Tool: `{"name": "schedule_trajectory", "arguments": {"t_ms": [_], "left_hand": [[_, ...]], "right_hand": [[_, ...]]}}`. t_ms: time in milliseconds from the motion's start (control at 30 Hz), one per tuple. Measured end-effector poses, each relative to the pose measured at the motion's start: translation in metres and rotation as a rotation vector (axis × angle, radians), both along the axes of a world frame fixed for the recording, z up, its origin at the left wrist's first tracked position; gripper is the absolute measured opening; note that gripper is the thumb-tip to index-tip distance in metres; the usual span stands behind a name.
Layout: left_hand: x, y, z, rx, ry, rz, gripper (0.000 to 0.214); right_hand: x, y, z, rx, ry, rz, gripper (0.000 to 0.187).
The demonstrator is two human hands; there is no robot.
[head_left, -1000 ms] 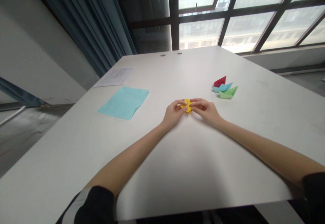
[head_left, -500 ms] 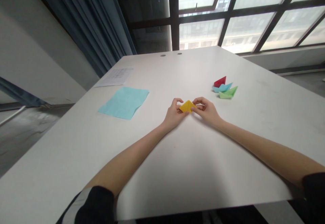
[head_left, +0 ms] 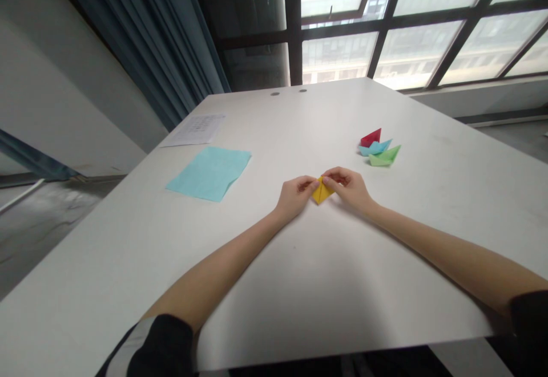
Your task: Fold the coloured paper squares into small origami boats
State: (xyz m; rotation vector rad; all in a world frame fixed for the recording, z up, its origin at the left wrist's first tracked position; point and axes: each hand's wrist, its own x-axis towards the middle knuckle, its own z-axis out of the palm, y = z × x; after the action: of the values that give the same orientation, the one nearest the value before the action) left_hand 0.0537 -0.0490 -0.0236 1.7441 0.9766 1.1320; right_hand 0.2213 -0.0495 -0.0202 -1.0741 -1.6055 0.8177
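A small folded yellow paper (head_left: 320, 193) sits between my two hands near the middle of the white table (head_left: 299, 286). My left hand (head_left: 294, 195) pinches its left side with curled fingers. From the right, my right hand (head_left: 349, 187) pinches the top edge, fingertips meeting those of the left. Most of the paper is hidden by my fingers; only a pointed lower part shows.
A light blue paper sheet (head_left: 209, 172) lies to the left, with a white printed sheet (head_left: 193, 129) behind it. Three folded paper boats, red (head_left: 371, 137), blue (head_left: 375, 147) and green (head_left: 385, 157), sit at the right rear. Windows and a dark curtain stand beyond the table.
My fingers have closed together over the yellow paper, which has turned from a flat triangle to a narrower shape pointing down. Both hands have drawn slightly closer to each other.
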Motion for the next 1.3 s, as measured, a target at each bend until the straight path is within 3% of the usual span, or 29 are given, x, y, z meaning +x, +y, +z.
{"name": "schedule_trajectory", "arguments": {"t_ms": [367, 867, 1100, 1300], "left_hand": [[-0.002, -0.004, 0.002, 0.04, 0.04, 0.057, 0.032], [-0.003, -0.006, 0.005, 0.088, 0.059, 0.094, 0.03], [-0.003, 0.0, 0.001, 0.054, -0.108, 0.166, 0.027], [-0.002, 0.007, 0.0, -0.018, -0.268, 0.249, 0.018]], "right_hand": [[-0.001, -0.003, 0.006, 0.047, -0.113, -0.036, 0.011], [0.002, -0.001, 0.011, 0.043, -0.196, 0.021, 0.011], [-0.001, 0.0, 0.006, -0.01, -0.32, 0.067, 0.012], [0.003, 0.007, -0.002, -0.062, -0.143, -0.08, 0.018]]}}
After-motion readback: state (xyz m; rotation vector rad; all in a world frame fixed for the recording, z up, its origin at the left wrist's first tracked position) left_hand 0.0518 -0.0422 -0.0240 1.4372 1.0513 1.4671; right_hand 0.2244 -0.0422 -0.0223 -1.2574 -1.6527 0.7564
